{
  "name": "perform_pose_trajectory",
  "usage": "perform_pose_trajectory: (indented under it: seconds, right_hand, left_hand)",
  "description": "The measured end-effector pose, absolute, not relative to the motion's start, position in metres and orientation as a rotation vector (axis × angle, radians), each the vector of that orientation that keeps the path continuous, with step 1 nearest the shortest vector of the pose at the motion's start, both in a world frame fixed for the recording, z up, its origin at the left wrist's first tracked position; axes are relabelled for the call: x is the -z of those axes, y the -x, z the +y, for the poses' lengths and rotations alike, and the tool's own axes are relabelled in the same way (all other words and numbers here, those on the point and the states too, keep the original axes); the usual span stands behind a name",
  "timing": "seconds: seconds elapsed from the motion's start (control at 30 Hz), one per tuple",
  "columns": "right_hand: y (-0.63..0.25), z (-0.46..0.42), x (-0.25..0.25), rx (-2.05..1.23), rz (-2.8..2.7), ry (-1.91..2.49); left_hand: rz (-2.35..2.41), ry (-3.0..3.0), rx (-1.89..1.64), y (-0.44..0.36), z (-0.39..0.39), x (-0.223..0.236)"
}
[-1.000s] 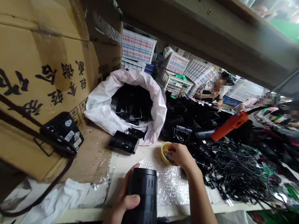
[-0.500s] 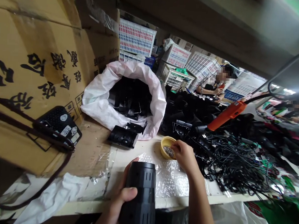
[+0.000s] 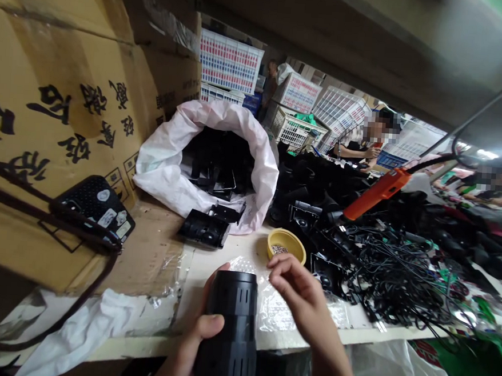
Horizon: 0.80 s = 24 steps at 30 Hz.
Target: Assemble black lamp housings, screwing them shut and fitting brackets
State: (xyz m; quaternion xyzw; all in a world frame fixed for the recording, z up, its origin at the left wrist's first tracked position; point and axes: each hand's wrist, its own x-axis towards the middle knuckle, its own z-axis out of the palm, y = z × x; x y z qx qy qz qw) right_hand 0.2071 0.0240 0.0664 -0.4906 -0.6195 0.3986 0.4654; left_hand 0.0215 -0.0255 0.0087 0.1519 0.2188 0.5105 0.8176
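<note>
My left hand is wrapped round a black slotted cylinder housing, held upright at the table's front edge. My right hand hovers just right of the housing's top, fingers pinched together on something too small to make out. Behind it a small yellow bowl holds tiny metal screws. A sheet of bubble wrap lies on the table under both hands.
A white sack of black parts lies at the back, a loose black part before it. Cardboard boxes stand left with a black speaker-like device. Tangled black cables and an orange tool lie right. Other people sit beyond.
My right hand has left the yellow bowl and come back toward the housing's top, fingers pinched. The left hand still holds the housing.
</note>
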Motion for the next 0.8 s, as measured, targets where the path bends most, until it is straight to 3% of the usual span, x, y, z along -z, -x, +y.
perform_pose_trajectory:
  seconds: [0.43, 0.6, 0.67, 0.8]
  right_hand:
    - [-0.174, 0.004, -0.034, -1.279, -1.147, 1.037]
    - [-0.171, 0.007, -0.028, -1.549, -1.074, 1.031]
    - [-0.179, 0.014, -0.033, -1.395, -1.334, 1.226]
    - [-0.206, 0.049, -0.057, -0.664, -1.711, 1.671]
  left_hand:
    - [0.448, -0.334, -0.987, -0.013, -0.027, 0.001]
    - [0.436, -0.33, -0.915, -0.006, -0.028, 0.008]
    - [0.417, -0.344, -0.903, -0.006, -0.028, 0.005]
    - [0.355, -0.351, -0.942, -0.011, -0.028, -0.002]
